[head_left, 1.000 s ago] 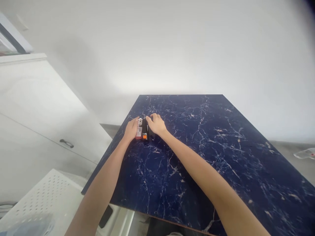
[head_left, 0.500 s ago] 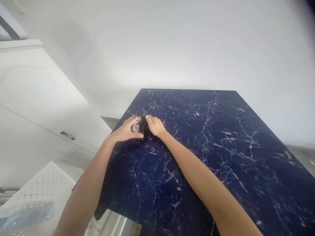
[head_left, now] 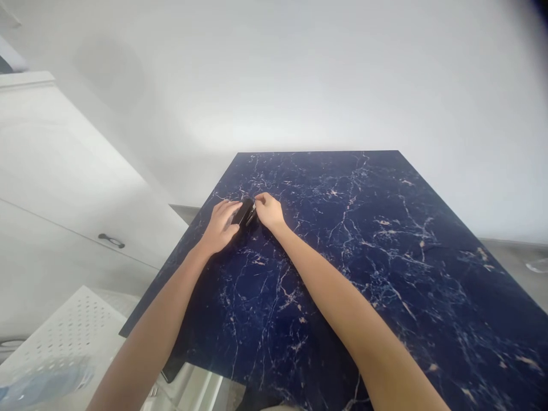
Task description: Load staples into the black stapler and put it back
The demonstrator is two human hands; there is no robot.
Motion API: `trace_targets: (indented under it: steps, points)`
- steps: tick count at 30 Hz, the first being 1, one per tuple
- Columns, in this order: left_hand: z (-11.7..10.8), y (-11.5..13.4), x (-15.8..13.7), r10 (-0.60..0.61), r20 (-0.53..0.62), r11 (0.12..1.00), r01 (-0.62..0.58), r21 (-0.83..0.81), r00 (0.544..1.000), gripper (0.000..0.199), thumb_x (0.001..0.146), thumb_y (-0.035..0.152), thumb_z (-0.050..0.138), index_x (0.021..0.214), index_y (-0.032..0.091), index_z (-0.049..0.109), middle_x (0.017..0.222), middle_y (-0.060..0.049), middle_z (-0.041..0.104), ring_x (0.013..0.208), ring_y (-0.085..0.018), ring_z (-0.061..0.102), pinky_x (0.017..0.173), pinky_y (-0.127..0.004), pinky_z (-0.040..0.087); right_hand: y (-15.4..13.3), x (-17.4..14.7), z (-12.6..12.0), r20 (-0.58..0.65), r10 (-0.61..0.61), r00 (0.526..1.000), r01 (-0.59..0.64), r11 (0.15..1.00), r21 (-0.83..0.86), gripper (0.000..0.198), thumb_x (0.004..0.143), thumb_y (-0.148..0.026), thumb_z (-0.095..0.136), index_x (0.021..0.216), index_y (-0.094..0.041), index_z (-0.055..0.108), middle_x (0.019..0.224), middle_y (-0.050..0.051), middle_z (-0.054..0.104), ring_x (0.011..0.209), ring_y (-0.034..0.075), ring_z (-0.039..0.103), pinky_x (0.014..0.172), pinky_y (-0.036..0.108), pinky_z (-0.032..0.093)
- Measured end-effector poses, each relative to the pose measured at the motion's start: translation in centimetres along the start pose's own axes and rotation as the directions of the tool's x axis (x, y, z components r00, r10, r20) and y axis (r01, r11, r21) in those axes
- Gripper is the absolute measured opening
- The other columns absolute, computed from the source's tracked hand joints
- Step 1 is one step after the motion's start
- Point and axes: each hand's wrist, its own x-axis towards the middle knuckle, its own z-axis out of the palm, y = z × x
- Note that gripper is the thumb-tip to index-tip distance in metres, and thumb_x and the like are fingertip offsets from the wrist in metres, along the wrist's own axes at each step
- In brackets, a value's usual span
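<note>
Small black object (head_left: 243,212) on the blue bench (head_left: 325,262), near its left edge toward the far-left corner, between both hands. Left hand (head_left: 219,228) at its left side, fingers spread; right hand (head_left: 269,212) at its right, fingers bunched, can't tell if pinching it. White cabinet (head_left: 64,171) past bench's left edge.

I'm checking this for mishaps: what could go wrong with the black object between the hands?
The black object lies nearer the left edge of the table than the right, so a leftward shove might send it off. It looks glossy and might slip. The left hand and right hand crowd it, so they could bump.
</note>
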Motion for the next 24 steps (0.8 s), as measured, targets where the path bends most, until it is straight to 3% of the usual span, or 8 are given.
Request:
trace_targets:
  steps: [4, 7, 9, 13, 16, 21, 24]
  points:
    - [0.6, 0.3, 0.3, -0.031, 0.004, 0.993, 0.030, 0.116, 1.000, 0.067, 0.084, 0.039, 0.068, 0.147, 0.022, 0.053, 0.143, -0.012, 0.061, 0.142, -0.038, 0.043, 0.119, -0.058, 0.035, 0.4, 0.0, -0.2, -0.062, 0.046, 0.997, -0.045, 0.999, 0.021, 0.035, 0.088, -0.008, 0.048, 0.119, -0.019, 0.061, 0.120, 0.009, 0.070, 0.108, 0.020, 0.066, 0.102, 0.034, 0.048]
    - [0.4, -0.1, 0.3, -0.106, -0.072, 0.987, 0.114, 0.111, 0.992, 0.059, 0.082, 0.034, 0.068, 0.140, 0.022, 0.061, 0.131, -0.012, 0.068, 0.129, -0.035, 0.055, 0.112, -0.052, 0.045, 0.5, -0.1, -0.8, -0.134, 0.062, 0.989, -0.063, 0.998, -0.006, 0.045, 0.087, -0.005, 0.039, 0.125, -0.018, 0.059, 0.132, 0.013, 0.063, 0.117, 0.022, 0.061, 0.107, 0.040, 0.044]
    - [0.3, -0.5, 0.3, -0.136, -0.127, 0.982, 0.151, 0.116, 0.983, 0.053, 0.083, 0.030, 0.066, 0.134, 0.022, 0.065, 0.124, -0.011, 0.071, 0.122, -0.033, 0.060, 0.108, -0.049, 0.048, 0.5, -0.2, -1.1, -0.122, 0.032, 0.992, -0.036, 0.999, -0.030, 0.044, 0.085, -0.005, 0.041, 0.120, -0.019, 0.062, 0.132, 0.012, 0.063, 0.118, 0.024, 0.061, 0.108, 0.040, 0.044]
    - [-0.1, -0.8, 0.2, -0.168, -0.145, 0.974, 0.187, 0.131, 0.975, 0.049, 0.081, 0.026, 0.066, 0.130, 0.023, 0.068, 0.119, -0.010, 0.073, 0.116, -0.033, 0.063, 0.105, -0.049, 0.050, 0.2, -0.2, -1.1, 0.023, -0.063, 0.998, 0.064, 0.997, -0.051, 0.036, 0.075, -0.003, 0.054, 0.099, -0.024, 0.070, 0.108, 0.003, 0.073, 0.104, 0.023, 0.066, 0.101, 0.035, 0.048]
    - [-0.5, -0.5, 0.2, -0.197, -0.166, 0.975, 0.211, 0.071, 0.966, 0.048, 0.083, 0.028, 0.069, 0.131, 0.024, 0.067, 0.120, -0.009, 0.074, 0.118, -0.031, 0.064, 0.104, -0.048, 0.051, 0.1, -0.3, -1.0, 0.034, -0.058, 0.998, 0.060, 0.997, -0.056, 0.031, 0.072, -0.003, 0.056, 0.091, -0.023, 0.070, 0.100, 0.004, 0.074, 0.098, 0.024, 0.066, 0.097, 0.036, 0.050]
    - [-0.9, 0.3, 0.2, -0.322, -0.323, 0.945, 0.282, -0.165, 0.890, 0.049, 0.087, 0.034, 0.073, 0.134, 0.024, 0.060, 0.118, -0.007, 0.074, 0.112, -0.025, 0.071, 0.104, -0.041, 0.053, 0.2, -0.3, -1.2, 0.021, -0.018, 1.000, 0.018, 1.000, 0.002, 0.028, 0.072, -0.004, 0.055, 0.088, -0.023, 0.068, 0.096, 0.003, 0.075, 0.093, 0.024, 0.067, 0.095, 0.036, 0.051]
    - [-1.0, 0.8, 0.2, -0.288, -0.454, 0.958, 0.252, -0.140, 0.843, 0.042, 0.091, 0.038, 0.070, 0.128, 0.022, 0.061, 0.116, -0.007, 0.075, 0.109, -0.024, 0.071, 0.100, -0.040, 0.055, 0.4, -0.1, -1.0, 0.041, -0.013, 0.999, 0.010, 0.996, 0.083, 0.031, 0.076, -0.005, 0.055, 0.096, -0.024, 0.068, 0.103, 0.002, 0.075, 0.102, 0.022, 0.068, 0.102, 0.035, 0.049]
